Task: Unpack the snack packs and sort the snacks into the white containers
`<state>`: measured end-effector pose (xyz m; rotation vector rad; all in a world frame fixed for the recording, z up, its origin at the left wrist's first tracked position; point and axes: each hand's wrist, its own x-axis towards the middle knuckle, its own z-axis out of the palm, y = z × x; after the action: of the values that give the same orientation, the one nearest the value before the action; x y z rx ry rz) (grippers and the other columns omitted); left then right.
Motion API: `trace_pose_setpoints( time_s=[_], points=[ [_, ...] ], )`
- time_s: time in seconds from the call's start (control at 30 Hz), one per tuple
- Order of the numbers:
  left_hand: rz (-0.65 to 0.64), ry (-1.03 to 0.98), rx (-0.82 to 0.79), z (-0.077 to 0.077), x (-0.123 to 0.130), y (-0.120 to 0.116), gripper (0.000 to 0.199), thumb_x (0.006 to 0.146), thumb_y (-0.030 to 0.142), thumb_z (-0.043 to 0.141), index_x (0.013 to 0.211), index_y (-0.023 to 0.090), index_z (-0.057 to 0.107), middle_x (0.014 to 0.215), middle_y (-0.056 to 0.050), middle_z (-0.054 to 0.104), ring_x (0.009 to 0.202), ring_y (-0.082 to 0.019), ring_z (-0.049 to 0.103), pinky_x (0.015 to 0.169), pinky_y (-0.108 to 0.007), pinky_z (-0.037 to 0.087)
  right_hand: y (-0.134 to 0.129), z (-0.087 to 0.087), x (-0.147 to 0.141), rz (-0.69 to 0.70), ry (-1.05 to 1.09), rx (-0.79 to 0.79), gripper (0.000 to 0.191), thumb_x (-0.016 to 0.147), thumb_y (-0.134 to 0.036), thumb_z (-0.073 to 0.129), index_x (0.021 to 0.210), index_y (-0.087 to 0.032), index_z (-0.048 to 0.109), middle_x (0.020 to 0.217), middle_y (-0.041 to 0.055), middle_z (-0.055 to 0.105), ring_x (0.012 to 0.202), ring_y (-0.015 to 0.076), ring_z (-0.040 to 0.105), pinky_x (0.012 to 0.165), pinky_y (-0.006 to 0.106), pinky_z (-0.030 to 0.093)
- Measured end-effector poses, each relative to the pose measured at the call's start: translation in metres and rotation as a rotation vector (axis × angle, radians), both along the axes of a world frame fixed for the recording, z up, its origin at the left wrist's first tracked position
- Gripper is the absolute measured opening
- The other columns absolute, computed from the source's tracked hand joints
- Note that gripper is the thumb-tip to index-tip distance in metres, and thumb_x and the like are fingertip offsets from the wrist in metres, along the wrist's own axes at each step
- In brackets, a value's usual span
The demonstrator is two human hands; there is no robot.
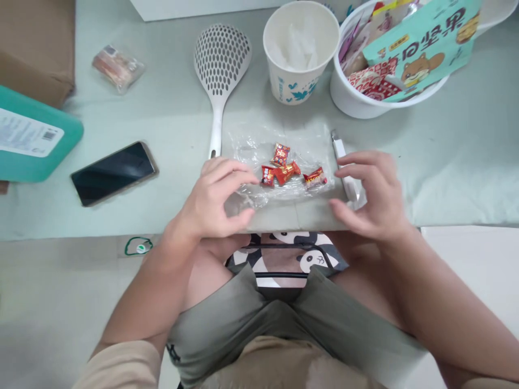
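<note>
A clear plastic bag (251, 141) lies flat near the table's front edge. Several small red wrapped candies (287, 173) rest on it or inside it; I cannot tell which. At the bag's left edge is my left hand (217, 197), fingers apart and holding nothing, its fingertips close to the nearest candy. My right hand (373, 194) hovers at the bag's right side, thumb and fingers spread. Beside its fingertips lies a slim white tool with a metal tip (339, 148), partly hidden by the hand.
Behind the bag are a white skimmer (222, 62), a paper cup (292, 81) with crumpled white stuff inside, and a white tub (360, 105) of snack packets. To the left lie a phone (115, 173), a teal container (60, 154) and a wrapped snack (117, 67).
</note>
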<state>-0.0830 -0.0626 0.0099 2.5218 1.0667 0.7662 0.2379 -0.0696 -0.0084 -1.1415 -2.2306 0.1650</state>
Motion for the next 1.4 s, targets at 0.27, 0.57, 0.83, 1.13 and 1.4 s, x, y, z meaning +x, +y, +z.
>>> trace_pose_setpoints(
  time_s=[0.27, 0.57, 0.83, 1.13, 1.4],
  points=[
    [-0.095, 0.036, -0.008, -0.004, 0.013, -0.007, 0.017, 0.089, 0.006, 0.056, 0.086, 0.019, 0.066, 0.081, -0.002, 0.071, 0.074, -0.015, 0.063, 0.071, -0.031, 0.049, -0.005, -0.002, -0.019, 0.092, -0.07, 0.031, 0.021, 0.091, -0.008, 0.06, 0.105, -0.023, 0.063, 0.072, -0.0014, 0.068, 0.075, 0.0194, 0.067, 0.074, 0.035, 0.047],
    [-0.124, 0.049, -0.141, 0.002, 0.01, -0.008, 0.016, 0.075, 0.006, 0.055, 0.069, 0.021, 0.057, 0.064, 0.002, 0.059, 0.064, -0.014, 0.053, 0.067, -0.033, 0.043, -0.02, 0.005, -0.009, 0.16, -0.066, -0.048, 0.023, 0.094, -0.007, 0.06, 0.108, -0.024, 0.064, 0.095, 0.0042, 0.074, 0.082, 0.0167, 0.069, 0.072, 0.03, 0.053],
    [-0.144, 0.149, -0.148, 0.001, 0.003, -0.005, 0.02, 0.078, 0.009, 0.055, 0.063, 0.021, 0.053, 0.06, 0.002, 0.055, 0.063, -0.015, 0.049, 0.064, -0.035, 0.037, -0.023, 0.01, -0.007, 0.361, -0.051, -0.185, 0.017, 0.095, -0.007, 0.059, 0.104, -0.02, 0.062, 0.084, 0.0021, 0.077, 0.072, 0.0148, 0.069, 0.068, 0.031, 0.049],
    [-0.071, -0.023, -0.107, 0.012, 0.009, 0.003, 0.019, 0.09, 0.037, 0.062, 0.081, 0.02, 0.066, 0.078, -0.002, 0.07, 0.076, -0.019, 0.061, 0.073, -0.038, 0.045, -0.011, 0.017, -0.014, -0.003, -0.04, -0.023, 0.019, 0.089, -0.017, 0.068, 0.106, -0.024, 0.069, 0.117, 0.0133, 0.072, 0.1, 0.0268, 0.068, 0.082, 0.041, 0.051],
    [0.258, 0.101, -0.087, -0.012, 0.053, 0.031, 0.035, 0.093, 0.019, 0.057, 0.124, 0.015, 0.072, 0.133, -0.013, 0.071, 0.127, -0.031, 0.065, 0.111, -0.047, 0.052, 0.019, -0.007, -0.045, -0.296, -0.124, -0.06, 0.026, 0.095, -0.032, 0.059, 0.116, -0.025, 0.072, 0.11, 0.0123, 0.074, 0.126, 0.0397, 0.059, 0.101, 0.058, 0.04]
  ],
)
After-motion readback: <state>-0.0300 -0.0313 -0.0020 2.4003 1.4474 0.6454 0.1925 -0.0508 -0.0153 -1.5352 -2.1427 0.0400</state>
